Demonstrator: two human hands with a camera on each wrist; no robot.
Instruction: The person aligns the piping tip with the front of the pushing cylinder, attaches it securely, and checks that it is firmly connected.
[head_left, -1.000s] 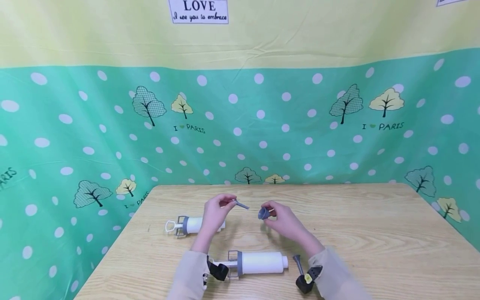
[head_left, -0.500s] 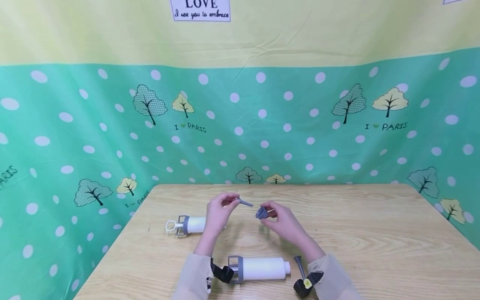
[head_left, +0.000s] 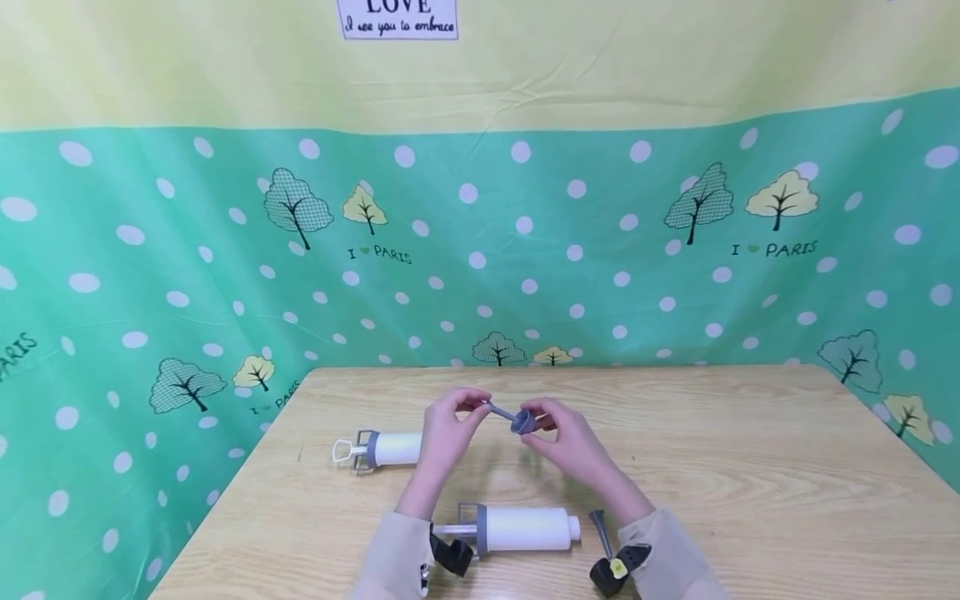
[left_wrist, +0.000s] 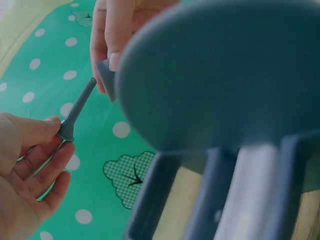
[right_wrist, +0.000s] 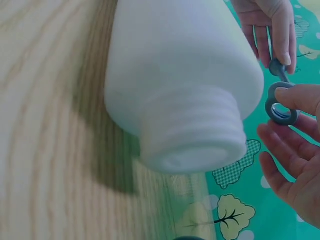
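Note:
My left hand [head_left: 447, 427] pinches a slim grey nozzle [left_wrist: 76, 111] by its flared base, the thin tube pointing toward the other hand. Between the thumb and fingers of my right hand [head_left: 567, 437] is a grey ring-shaped cap [right_wrist: 285, 121], its wide opening turned toward the nozzle. In the head view the nozzle's tip overlaps the cap's opening; the left wrist view shows the tip close beside the cap. Below the hands lies a large white syringe [head_left: 528, 529] with a grey collar, side loops and a threaded neck [right_wrist: 192, 132].
A second white syringe [head_left: 396, 449] with a looped handle lies at the left, partly behind my left forearm. Another grey nozzle [head_left: 600, 531] rests beside my right wrist. The wooden table [head_left: 750, 467] ends at a green dotted curtain [head_left: 570, 275].
My left hand has moved right with the nozzle, bringing its tip from apart to overlapping the cap. The right hand keeps its hold on the cap and has barely moved.

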